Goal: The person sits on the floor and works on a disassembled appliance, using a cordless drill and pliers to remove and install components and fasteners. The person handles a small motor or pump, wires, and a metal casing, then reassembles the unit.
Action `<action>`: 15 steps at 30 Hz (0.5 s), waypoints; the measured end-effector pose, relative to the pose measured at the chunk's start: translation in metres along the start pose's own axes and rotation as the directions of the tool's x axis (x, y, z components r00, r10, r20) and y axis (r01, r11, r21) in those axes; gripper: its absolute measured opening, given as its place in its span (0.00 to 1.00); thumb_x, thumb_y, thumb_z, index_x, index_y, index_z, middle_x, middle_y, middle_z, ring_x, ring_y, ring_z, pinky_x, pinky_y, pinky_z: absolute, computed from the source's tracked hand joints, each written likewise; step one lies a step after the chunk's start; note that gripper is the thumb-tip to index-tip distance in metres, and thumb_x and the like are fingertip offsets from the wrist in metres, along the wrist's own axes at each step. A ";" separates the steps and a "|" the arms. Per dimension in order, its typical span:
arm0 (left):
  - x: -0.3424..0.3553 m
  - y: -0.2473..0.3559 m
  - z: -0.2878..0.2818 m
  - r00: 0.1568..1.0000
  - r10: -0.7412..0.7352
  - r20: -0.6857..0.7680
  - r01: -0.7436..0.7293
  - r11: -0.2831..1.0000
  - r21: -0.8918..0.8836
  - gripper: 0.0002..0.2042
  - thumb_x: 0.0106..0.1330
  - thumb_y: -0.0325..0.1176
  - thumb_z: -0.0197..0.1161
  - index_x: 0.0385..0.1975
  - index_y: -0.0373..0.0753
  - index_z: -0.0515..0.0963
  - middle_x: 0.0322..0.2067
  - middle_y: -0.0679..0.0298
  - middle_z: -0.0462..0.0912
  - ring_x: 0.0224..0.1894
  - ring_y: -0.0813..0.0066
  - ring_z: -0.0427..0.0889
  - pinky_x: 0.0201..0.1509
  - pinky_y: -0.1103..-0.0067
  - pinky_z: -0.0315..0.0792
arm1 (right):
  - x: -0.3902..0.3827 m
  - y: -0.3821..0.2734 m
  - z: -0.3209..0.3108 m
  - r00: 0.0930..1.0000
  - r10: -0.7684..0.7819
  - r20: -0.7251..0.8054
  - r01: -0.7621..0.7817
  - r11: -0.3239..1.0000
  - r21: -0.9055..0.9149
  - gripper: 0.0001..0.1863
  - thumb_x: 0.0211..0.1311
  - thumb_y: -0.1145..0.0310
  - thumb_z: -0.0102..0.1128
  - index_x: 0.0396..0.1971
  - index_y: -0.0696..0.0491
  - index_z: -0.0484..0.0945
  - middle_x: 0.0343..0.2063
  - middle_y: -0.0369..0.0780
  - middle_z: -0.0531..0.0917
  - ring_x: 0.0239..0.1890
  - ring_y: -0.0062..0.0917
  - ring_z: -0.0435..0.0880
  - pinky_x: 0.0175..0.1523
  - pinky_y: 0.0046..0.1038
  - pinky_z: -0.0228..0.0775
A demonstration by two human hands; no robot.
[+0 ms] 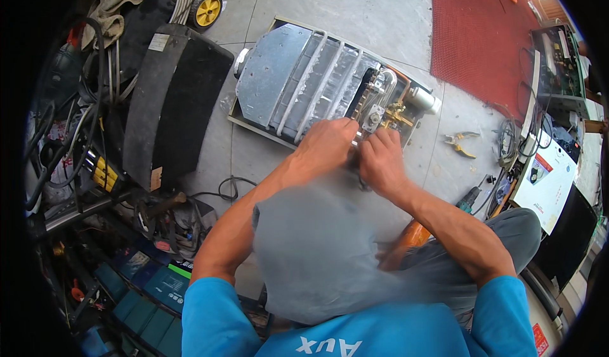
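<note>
An opened gas water heater (266, 71) lies on the floor in front of me, its metal panel and several silvery pipes showing. At its right end are a brass valve fitting (398, 115), a copper pipe (401, 81) and a silver cylinder (424, 100). My left hand (327, 142) is closed in a pinch at the heater's near edge, below the burner section. Close beside it, my right hand (382, 157) has its fingers bent together near the brass parts. What the fingertips hold is hidden. A small dark piece shows between the hands, too blurred to name.
Yellow-handled pliers (462, 144) lie right of the heater, and a green power tool (469, 198) is nearer me. A black curved cover (177, 103) stands left, beside cluttered tools and cables. A red mat (482, 40) covers floor at the far right. A black cable (231, 182) lies nearby.
</note>
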State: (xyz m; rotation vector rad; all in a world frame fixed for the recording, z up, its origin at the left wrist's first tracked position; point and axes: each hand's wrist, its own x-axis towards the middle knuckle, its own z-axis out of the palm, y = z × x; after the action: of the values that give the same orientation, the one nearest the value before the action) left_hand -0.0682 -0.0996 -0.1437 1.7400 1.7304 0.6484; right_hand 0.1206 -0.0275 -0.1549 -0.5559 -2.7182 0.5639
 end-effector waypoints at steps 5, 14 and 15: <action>0.002 0.001 0.001 0.999 -0.029 0.020 0.029 1.000 -0.002 0.12 0.58 0.22 0.73 0.35 0.33 0.74 0.32 0.50 0.82 0.38 0.41 0.84 0.40 0.55 0.77 | 0.001 -0.003 0.004 0.987 0.163 0.012 -0.163 0.983 0.086 0.06 0.48 0.76 0.65 0.23 0.56 0.75 0.27 0.44 0.76 0.38 0.39 0.75 0.48 0.41 0.65; 0.000 -0.004 0.004 1.000 -0.007 0.008 0.007 1.000 0.013 0.12 0.58 0.22 0.73 0.36 0.33 0.75 0.35 0.50 0.83 0.40 0.40 0.84 0.41 0.55 0.77 | -0.001 0.002 0.005 0.998 0.057 0.003 -0.058 0.998 0.024 0.06 0.44 0.79 0.64 0.23 0.55 0.75 0.27 0.43 0.77 0.37 0.39 0.75 0.46 0.40 0.65; -0.001 -0.004 0.005 1.000 -0.010 0.011 0.010 1.000 0.007 0.12 0.58 0.22 0.73 0.37 0.33 0.75 0.35 0.49 0.83 0.41 0.40 0.84 0.42 0.55 0.77 | -0.002 -0.001 0.007 0.993 0.121 -0.003 -0.121 0.991 0.056 0.06 0.45 0.79 0.64 0.24 0.54 0.77 0.28 0.43 0.78 0.38 0.39 0.76 0.47 0.40 0.65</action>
State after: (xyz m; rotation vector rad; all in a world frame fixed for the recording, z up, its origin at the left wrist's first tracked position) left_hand -0.0674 -0.1006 -0.1506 1.7356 1.7344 0.6283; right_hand 0.1198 -0.0310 -0.1609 -0.7103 -2.6672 0.6655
